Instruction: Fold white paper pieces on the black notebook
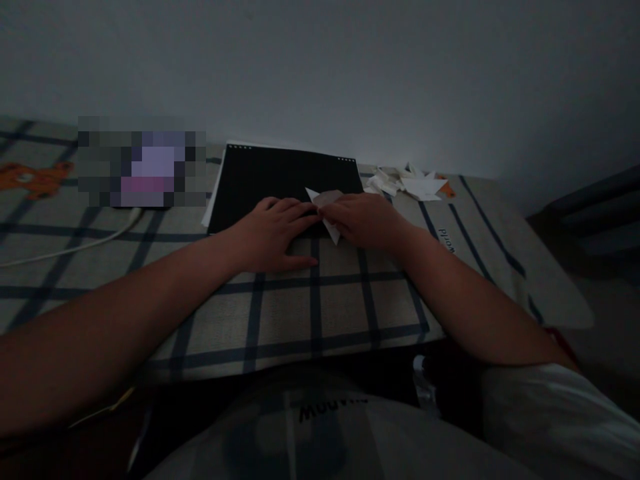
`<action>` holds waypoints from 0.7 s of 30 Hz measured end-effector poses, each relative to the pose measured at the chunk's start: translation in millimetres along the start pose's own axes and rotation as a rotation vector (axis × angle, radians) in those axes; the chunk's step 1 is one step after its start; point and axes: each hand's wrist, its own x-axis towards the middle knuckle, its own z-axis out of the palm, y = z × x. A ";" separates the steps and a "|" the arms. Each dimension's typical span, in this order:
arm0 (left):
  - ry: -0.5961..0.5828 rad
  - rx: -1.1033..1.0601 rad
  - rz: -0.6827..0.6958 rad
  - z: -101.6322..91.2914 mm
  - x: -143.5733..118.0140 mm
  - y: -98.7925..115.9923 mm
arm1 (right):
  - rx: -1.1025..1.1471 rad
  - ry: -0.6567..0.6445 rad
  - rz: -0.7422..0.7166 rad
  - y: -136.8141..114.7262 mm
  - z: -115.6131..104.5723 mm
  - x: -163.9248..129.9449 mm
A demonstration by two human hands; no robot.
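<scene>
A small folded paper (pixel 327 198) in poor light: where it could slip or crumple

The folded paper is over the near right part of a black sheet (pixel 290 175) with punched holes, close to that sheet's front edge. The right hand (pixel 367 219) has it pinched between thumb and fingers, with pointed white corners sticking out above and below. The left hand (pixel 280 230) has no visible hold on anything: its fingers spread low over the sheet and its thumb reaches over the checked cloth (pixel 285 310) on the tabletop. Whether its fingertips touch the paper cannot be told.

The likeliest trouble seems a crease landing off line. The piece is small, the right fingers cover much of it, and the dim light makes its edges hard to see. If the left hand gives no support, the paper could pivot about the pinch. Squeezing too hard might crush a thin corner or tear it at a fold.

The surface brings its own risk: near the sheet's edge, a pressed fold could cross onto the softer cloth and come out blunt. The loose paper pieces (pixel 407 183) lie just beyond the right hand, so a careless sweep of it might scatter or bend them.
</scene>
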 end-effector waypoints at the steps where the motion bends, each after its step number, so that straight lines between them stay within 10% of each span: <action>1: 0.000 -0.001 0.001 0.1 -0.2 -0.1 | -0.002 -0.001 -0.003 -0.4 0.5 0.6; 21: -0.010 0.005 -0.007 -3.0 0.7 2.3 | -0.118 0.102 0.098 -8.7 17.9 3.1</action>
